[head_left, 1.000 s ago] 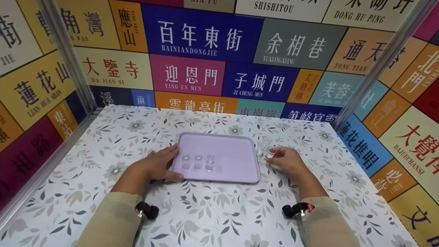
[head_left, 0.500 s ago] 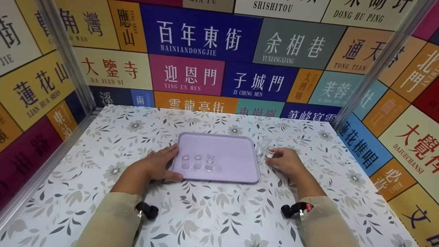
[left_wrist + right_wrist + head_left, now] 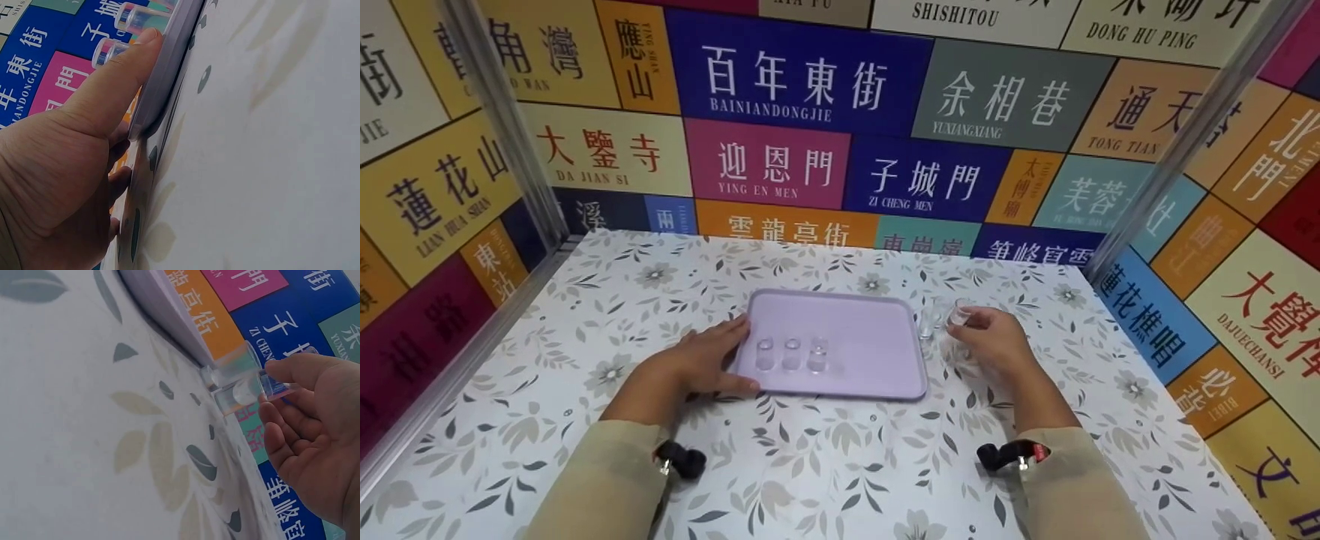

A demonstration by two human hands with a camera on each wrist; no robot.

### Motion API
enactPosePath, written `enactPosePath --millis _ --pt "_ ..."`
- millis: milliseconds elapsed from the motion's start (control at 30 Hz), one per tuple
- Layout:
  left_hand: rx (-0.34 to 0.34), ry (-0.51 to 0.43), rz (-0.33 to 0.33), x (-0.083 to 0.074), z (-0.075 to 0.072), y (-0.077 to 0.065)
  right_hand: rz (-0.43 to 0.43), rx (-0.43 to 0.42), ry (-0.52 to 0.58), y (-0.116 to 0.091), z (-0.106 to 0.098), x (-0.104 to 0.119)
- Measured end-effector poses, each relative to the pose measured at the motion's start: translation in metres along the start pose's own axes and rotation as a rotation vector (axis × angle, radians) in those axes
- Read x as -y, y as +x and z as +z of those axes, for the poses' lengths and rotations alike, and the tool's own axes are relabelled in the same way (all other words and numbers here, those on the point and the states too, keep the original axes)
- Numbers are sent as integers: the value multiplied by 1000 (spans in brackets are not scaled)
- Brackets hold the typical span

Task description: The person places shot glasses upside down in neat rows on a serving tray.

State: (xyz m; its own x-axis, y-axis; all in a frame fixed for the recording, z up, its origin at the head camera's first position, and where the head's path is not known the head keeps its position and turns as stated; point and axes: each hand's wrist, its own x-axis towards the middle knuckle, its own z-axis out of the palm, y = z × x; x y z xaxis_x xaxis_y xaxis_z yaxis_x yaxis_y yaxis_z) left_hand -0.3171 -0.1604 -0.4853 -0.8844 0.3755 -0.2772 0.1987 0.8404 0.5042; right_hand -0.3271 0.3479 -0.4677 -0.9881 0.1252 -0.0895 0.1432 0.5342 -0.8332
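Right hand point(image 3: 991, 336) moved forward, pinching clear cup point(image 3: 959, 313); left hand point(image 3: 701, 362) outstretched, touching tray point(image 3: 877, 341).

Flowered tabletop point(image 3: 840, 465) with lilac tray point(image 3: 877, 337), clear glassware point(image 3: 927, 325)

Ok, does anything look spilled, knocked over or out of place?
Nothing clearly stands out: three clear cups stand in a row on the purple tray, and the right hand holds another cup. No spill shows.
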Motion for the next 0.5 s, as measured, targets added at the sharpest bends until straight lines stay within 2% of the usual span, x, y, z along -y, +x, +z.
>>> enactPosePath --millis 133,267,367,500 --pt "0 -3 -3 0 0 0 -15 -17 9 -3 -7 11" --pt "-3 21 22 0 -1 0 -22 -24 55 -8 -12 20" --pt "-7 43 46 -1 -1 0 -40 -34 64 -11 -14 24" --pt "-5 37 45 -1 0 0 -67 -51 83 -15 -14 29"
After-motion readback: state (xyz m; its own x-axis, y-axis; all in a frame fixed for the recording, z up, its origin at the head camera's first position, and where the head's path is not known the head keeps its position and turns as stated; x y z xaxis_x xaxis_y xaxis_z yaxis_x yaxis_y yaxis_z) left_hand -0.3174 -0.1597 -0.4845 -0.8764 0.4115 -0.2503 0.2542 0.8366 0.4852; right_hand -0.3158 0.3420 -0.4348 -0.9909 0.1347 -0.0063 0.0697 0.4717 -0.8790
